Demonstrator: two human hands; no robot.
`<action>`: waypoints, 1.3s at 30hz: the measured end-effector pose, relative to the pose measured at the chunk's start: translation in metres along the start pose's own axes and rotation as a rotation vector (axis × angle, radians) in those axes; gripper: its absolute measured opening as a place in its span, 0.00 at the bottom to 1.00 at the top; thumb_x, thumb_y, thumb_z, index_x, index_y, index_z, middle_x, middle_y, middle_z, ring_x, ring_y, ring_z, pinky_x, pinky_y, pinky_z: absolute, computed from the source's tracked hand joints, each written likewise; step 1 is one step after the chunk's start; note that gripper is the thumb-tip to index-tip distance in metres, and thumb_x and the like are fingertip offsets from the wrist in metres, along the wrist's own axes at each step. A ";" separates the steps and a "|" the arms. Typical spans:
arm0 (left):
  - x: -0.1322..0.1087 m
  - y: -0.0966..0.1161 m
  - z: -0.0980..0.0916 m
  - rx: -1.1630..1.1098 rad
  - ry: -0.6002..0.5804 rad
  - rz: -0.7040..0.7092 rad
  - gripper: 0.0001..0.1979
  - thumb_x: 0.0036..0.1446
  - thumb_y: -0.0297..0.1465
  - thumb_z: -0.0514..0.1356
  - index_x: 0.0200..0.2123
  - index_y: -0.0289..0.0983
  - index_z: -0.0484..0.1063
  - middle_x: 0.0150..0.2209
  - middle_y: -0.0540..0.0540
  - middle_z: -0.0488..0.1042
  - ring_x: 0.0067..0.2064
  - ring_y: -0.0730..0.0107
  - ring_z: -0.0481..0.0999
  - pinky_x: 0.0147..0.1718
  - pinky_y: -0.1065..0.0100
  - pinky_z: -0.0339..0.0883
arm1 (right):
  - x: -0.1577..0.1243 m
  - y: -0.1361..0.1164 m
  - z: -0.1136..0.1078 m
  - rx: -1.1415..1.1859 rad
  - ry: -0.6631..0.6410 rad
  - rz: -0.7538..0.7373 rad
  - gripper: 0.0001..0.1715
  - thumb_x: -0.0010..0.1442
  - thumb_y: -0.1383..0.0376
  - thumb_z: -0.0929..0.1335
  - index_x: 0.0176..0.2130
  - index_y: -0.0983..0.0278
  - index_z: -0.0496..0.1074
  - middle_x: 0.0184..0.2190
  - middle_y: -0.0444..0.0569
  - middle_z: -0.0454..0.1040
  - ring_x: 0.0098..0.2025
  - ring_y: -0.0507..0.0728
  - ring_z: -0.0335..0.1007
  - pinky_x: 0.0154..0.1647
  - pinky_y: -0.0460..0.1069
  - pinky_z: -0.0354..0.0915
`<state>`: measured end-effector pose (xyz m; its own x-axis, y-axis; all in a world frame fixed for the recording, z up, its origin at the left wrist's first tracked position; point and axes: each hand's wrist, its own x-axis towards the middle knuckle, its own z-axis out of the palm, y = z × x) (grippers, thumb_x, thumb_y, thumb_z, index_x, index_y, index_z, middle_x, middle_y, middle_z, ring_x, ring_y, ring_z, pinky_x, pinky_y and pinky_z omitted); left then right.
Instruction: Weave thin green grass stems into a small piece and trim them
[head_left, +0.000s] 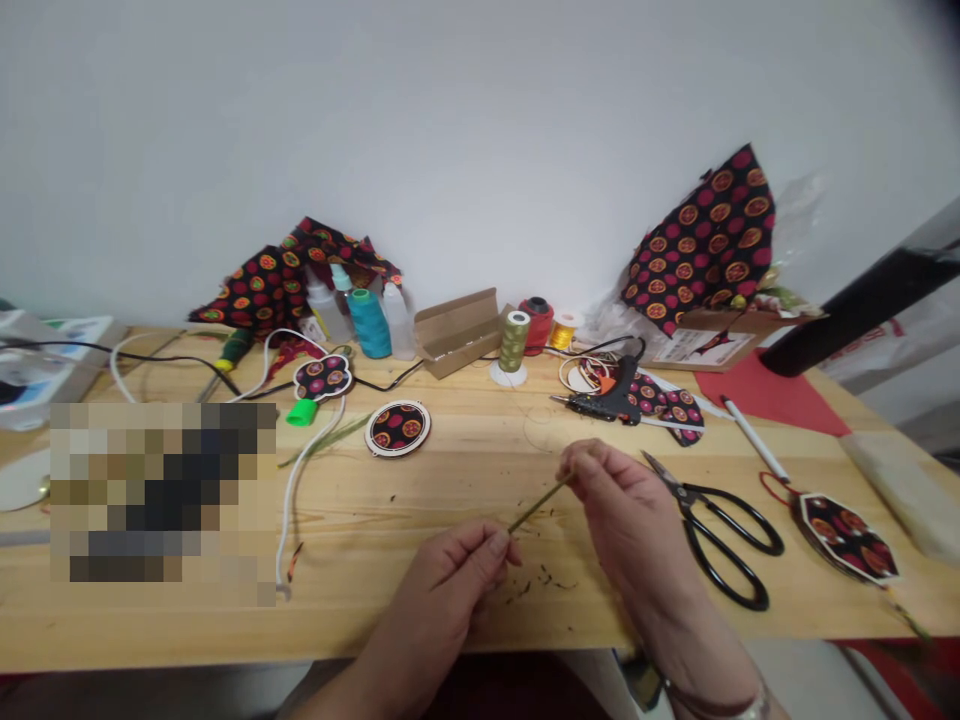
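My left hand [457, 578] is closed in a pinch on the near end of a thin olive-green cord [537, 507]. My right hand [626, 520] pinches the far end of the same cord, which stretches taut between the two hands just above the wooden table [450, 480]. Small dark thread scraps [544, 578] lie on the wood under the hands. Black-handled scissors [716, 530] lie just right of my right hand.
A black glue gun [611, 398], thread spools [514, 345], bottles [397, 320], a round fabric-covered disc [397, 428], an octagonal fabric ornament [847, 535], a white pen [754, 440], white cable [300, 480] and patterned fabric heaps [705, 245] crowd the table. A blurred patch [161, 490] covers the left.
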<state>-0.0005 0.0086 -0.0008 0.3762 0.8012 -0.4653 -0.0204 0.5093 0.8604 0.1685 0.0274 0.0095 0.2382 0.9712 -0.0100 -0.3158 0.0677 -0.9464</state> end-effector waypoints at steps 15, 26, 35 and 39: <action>0.003 0.008 -0.010 0.381 0.205 0.251 0.11 0.56 0.36 0.56 0.27 0.38 0.74 0.21 0.51 0.66 0.25 0.70 0.65 0.26 0.71 0.59 | 0.009 -0.042 -0.016 0.155 0.067 -0.156 0.04 0.52 0.64 0.71 0.29 0.62 0.72 0.25 0.42 0.62 0.22 0.46 0.52 0.23 0.44 0.59; -0.005 0.009 -0.021 1.144 0.786 1.032 0.19 0.51 0.25 0.61 0.48 0.40 0.73 0.55 0.37 0.62 0.54 0.48 0.60 0.53 0.48 0.51 | 0.017 -0.022 -0.017 -0.250 0.148 -0.381 0.02 0.53 0.67 0.70 0.28 0.63 0.72 0.40 0.48 0.67 0.45 0.56 0.67 0.50 0.55 0.59; -0.015 0.015 0.005 -0.286 -0.309 -0.078 0.16 0.59 0.38 0.52 0.34 0.37 0.78 0.21 0.46 0.72 0.15 0.81 0.49 0.15 0.74 0.45 | -0.010 -0.016 0.009 -0.624 -0.032 -0.490 0.05 0.51 0.69 0.71 0.27 0.58 0.76 0.42 0.48 0.60 0.45 0.58 0.59 0.46 0.56 0.58; -0.010 0.010 0.006 -0.532 -0.309 -0.167 0.15 0.59 0.35 0.54 0.28 0.35 0.77 0.14 0.56 0.56 0.15 0.83 0.46 0.15 0.76 0.42 | -0.036 -0.008 0.010 -0.797 -0.223 -0.609 0.14 0.52 0.74 0.68 0.30 0.55 0.76 0.40 0.48 0.57 0.45 0.59 0.56 0.43 0.55 0.60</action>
<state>0.0010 0.0041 0.0130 0.6624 0.6104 -0.4344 -0.3659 0.7695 0.5235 0.1535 -0.0055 0.0204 -0.0472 0.8488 0.5266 0.5225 0.4703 -0.7112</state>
